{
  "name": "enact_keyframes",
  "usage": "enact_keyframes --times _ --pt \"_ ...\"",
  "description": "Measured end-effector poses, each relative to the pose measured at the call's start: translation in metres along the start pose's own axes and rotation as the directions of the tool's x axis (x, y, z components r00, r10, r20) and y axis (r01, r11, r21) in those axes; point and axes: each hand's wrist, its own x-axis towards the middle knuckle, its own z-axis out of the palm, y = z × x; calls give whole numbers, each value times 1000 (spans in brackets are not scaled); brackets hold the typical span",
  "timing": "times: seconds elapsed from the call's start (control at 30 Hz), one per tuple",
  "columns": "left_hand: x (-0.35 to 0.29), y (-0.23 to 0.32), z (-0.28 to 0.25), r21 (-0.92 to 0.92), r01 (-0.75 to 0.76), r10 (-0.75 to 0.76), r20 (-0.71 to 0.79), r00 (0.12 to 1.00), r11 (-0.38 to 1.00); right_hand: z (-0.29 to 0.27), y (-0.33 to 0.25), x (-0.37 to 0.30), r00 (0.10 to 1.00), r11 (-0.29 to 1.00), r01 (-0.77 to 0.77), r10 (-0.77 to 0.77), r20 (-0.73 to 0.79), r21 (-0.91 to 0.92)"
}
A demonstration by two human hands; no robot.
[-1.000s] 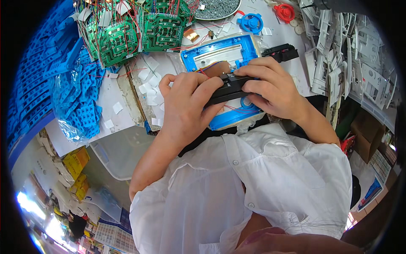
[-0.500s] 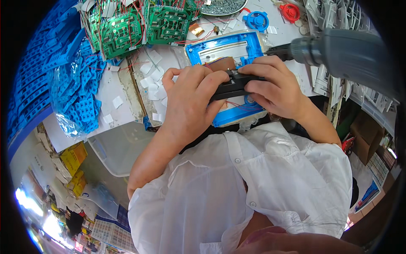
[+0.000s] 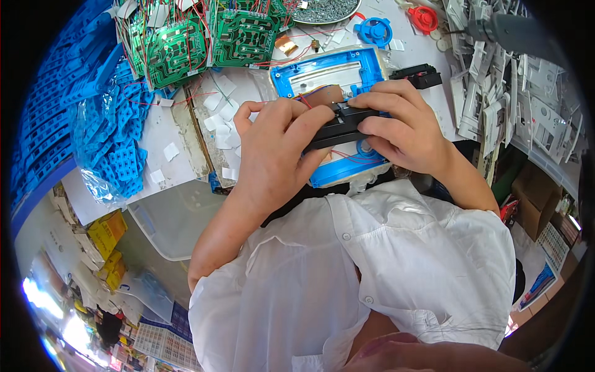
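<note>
Between my two hands is a black plastic box-like part (image 3: pixel 339 129), tilted a little, with small metal bits on its top. My left hand (image 3: pixel 276 139) grips its left end, thumb below and fingers over the top. On its right end the fingers of my right hand (image 3: pixel 406 124) are closed. Beneath it lies a blue plastic frame (image 3: pixel 296 64) with a pale window, thin red wires and a brown piece inside. Just beyond my right hand a second black part (image 3: pixel 421 76) rests on the table.
Green circuit boards (image 3: pixel 243 37) with red wires stand at the back left. Blue plastic parts (image 3: pixel 118 136) are heaped on the left, white plastic parts (image 3: pixel 539 115) on the right. A grey power screwdriver (image 3: pixel 511 32) hangs at the upper right. A dish of screws (image 3: pixel 325 8) sits at the back.
The grey power screwdriver has swung away up and to the right, uncovering the second black part and the white pile. My hands keep nearly the same hold on the black box-like part.
</note>
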Motion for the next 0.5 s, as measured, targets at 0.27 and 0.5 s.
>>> enact_keyframes --times 0.27,0.5 --pt "2 4 -2 10 38 -38 36 999 999 1 -1 3 1000 1000 20 -20 -20 -7" --pt "3 4 -1 5 24 -24 33 999 1000 0 -1 4 998 999 40 -41 -40 -20"
